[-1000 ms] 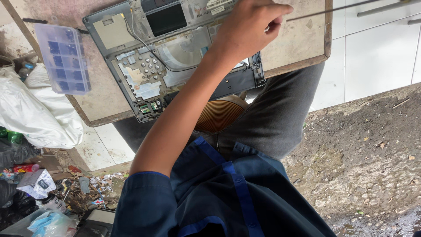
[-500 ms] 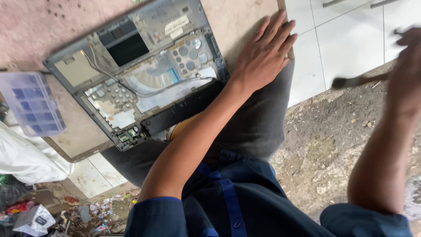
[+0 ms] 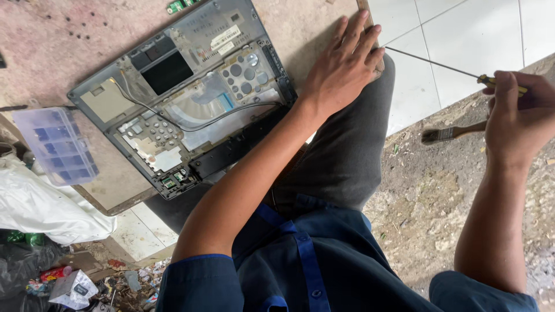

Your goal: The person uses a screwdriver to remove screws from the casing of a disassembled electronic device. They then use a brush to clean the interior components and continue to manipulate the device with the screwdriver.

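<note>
An opened grey laptop base (image 3: 191, 98) lies on a worn wooden board (image 3: 52, 46) across my lap, its circuit parts and a dark cable exposed. My left hand (image 3: 346, 63) rests flat on the board just right of the laptop, fingers spread and holding nothing. Off to the right, above the dirt, my right hand (image 3: 520, 115) is closed around a small paintbrush (image 3: 451, 134). The same hand also grips a screwdriver with a yellow and black handle, and its thin shaft (image 3: 433, 62) points left.
A clear plastic compartment box (image 3: 58, 144) sits at the board's left edge. A small green circuit board (image 3: 176, 6) lies at the top. A white bag (image 3: 40, 208) and litter are at the lower left. White floor tiles (image 3: 462, 29) meet dirt ground (image 3: 428, 196) on the right.
My right hand has come into view at the right, carrying the brush and screwdriver. My left hand now lies flat on the board beside the laptop. The camera view has shifted.
</note>
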